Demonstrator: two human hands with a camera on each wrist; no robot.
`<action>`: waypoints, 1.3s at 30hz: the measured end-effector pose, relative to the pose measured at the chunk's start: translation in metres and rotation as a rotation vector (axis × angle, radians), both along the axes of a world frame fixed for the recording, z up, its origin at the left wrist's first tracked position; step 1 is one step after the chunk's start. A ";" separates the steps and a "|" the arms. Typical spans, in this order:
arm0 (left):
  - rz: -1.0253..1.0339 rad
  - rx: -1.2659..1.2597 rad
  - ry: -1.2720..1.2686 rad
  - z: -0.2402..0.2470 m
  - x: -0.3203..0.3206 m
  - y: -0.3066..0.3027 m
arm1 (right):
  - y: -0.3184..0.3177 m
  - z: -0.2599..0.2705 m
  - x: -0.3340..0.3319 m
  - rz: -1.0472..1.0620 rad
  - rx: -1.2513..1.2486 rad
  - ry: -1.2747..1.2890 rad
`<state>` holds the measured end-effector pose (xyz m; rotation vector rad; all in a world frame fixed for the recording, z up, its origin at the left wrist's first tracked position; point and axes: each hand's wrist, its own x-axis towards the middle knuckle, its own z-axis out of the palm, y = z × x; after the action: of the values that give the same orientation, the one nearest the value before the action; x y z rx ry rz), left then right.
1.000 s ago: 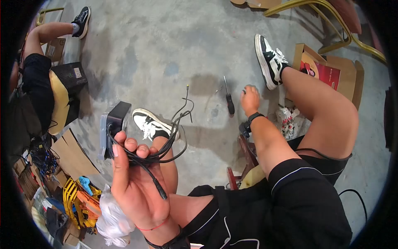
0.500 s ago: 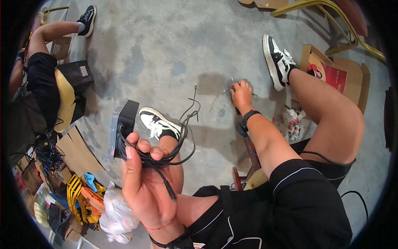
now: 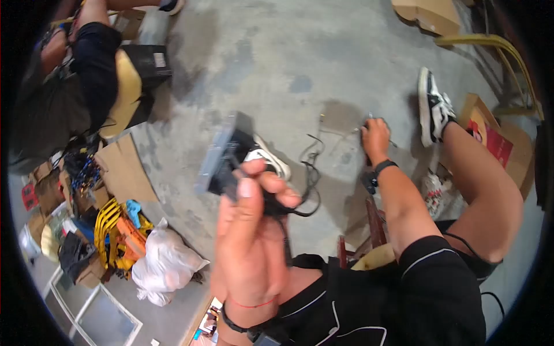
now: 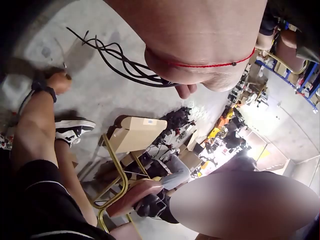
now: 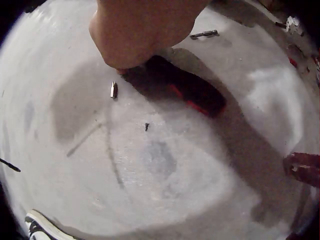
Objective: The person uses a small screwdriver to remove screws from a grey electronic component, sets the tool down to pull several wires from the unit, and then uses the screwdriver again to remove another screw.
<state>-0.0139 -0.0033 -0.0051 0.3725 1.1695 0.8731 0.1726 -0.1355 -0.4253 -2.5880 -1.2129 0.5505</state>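
In the head view my left hand (image 3: 254, 248) is raised, its fingers curled round a bundle of thin black cables (image 3: 313, 173). A black box with a greyish clear cover (image 3: 231, 153) hangs at the fingertips, its wires among them. The left wrist view shows the loose cable loops (image 4: 125, 65) trailing from the palm. Down at the floor, my right hand (image 3: 376, 138) grips a screwdriver, whose black and red handle (image 5: 187, 90) sticks out from under the hand. Near it lie a short hex bit (image 5: 114, 90), a small screw (image 5: 146, 127) and a longer bit (image 5: 205, 34).
An open cardboard box (image 3: 519, 155) stands beside my right shoe (image 3: 434, 106). To the left are a white plastic bag (image 3: 167, 259), a flat cardboard sheet (image 3: 127, 170) and yellow and orange plastic parts (image 3: 121, 230). Another person (image 3: 57, 109) sits at upper left.
My right hand has moved left onto the screwdriver and stayed there. The head view has swung left, shifting everything rightward. My left hand has come up with the cables and box, and looks blurred.
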 end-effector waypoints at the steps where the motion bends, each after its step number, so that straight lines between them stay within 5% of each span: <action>1: -0.029 0.021 0.000 -0.001 -0.003 0.000 | 0.001 0.000 0.000 0.010 -0.007 0.006; 13: -0.013 -0.017 -0.041 -0.004 -0.003 -0.001 | -0.001 -0.004 -0.002 0.067 -0.026 -0.053; 23: 0.030 -0.022 -0.051 0.001 0.003 0.000 | -0.013 -0.007 -0.006 -0.113 0.084 -0.006; 39: -0.024 -0.017 -0.049 0.009 0.008 -0.001 | 0.004 -0.001 -0.006 -0.043 -0.086 0.074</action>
<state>-0.0063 -0.0043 0.0042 0.3490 1.1245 0.8468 0.1667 -0.1310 -0.4262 -2.6320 -1.1315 0.6980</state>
